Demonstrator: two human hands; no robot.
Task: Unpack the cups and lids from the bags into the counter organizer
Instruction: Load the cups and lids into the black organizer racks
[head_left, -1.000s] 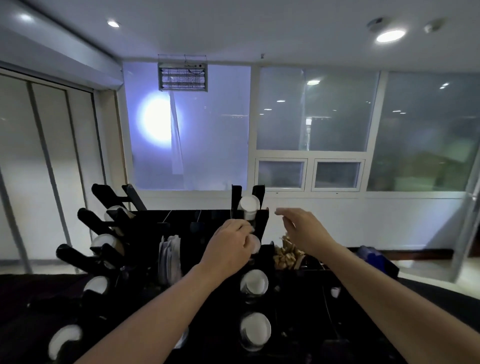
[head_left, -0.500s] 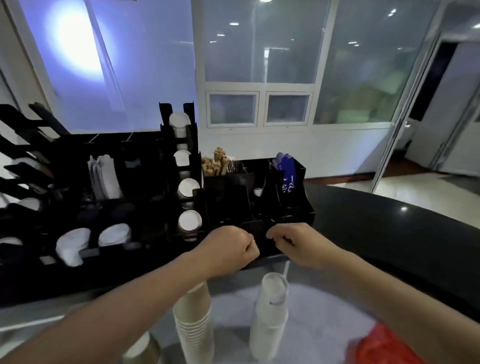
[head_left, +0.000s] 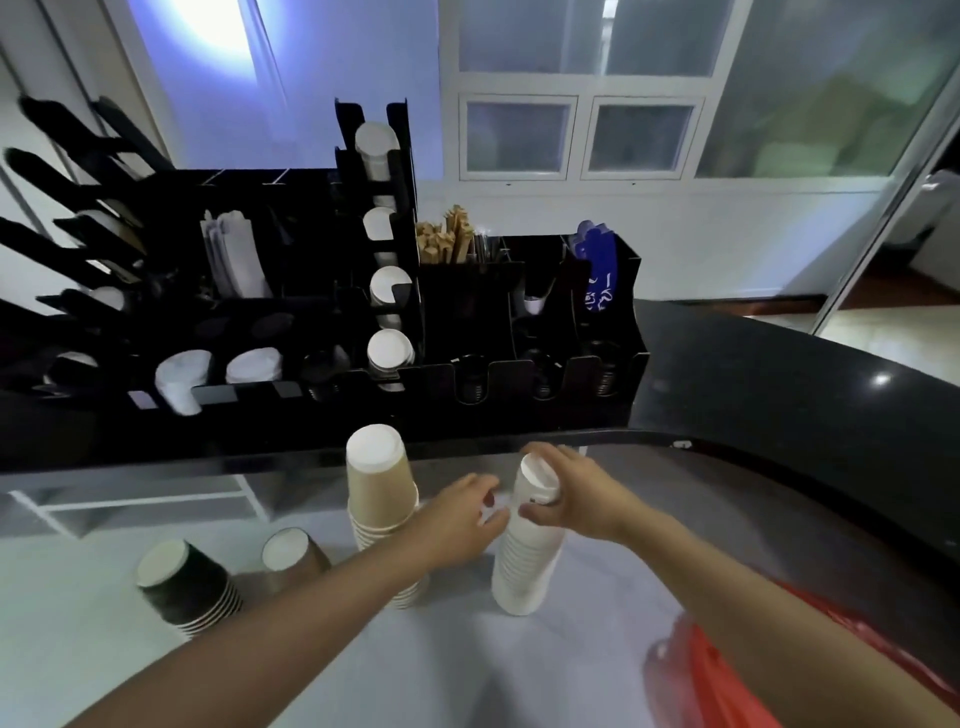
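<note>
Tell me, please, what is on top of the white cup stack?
The right hand grips the top of the white cup stack; its upturned white base shows. The left hand is beside it. Whether a bag covers it is unclear.

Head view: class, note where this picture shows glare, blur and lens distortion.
Head view: glare blooms on the window at top left; a ceiling light glints on the black counter; the organizer is dim; the window frames bow from the wide lens; the left hand looks slightly soft.

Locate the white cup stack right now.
Head view, lower centre: the white cup stack stands upside down on the grey counter, right of the tan cup stack, with the right hand gripping its top.
</note>
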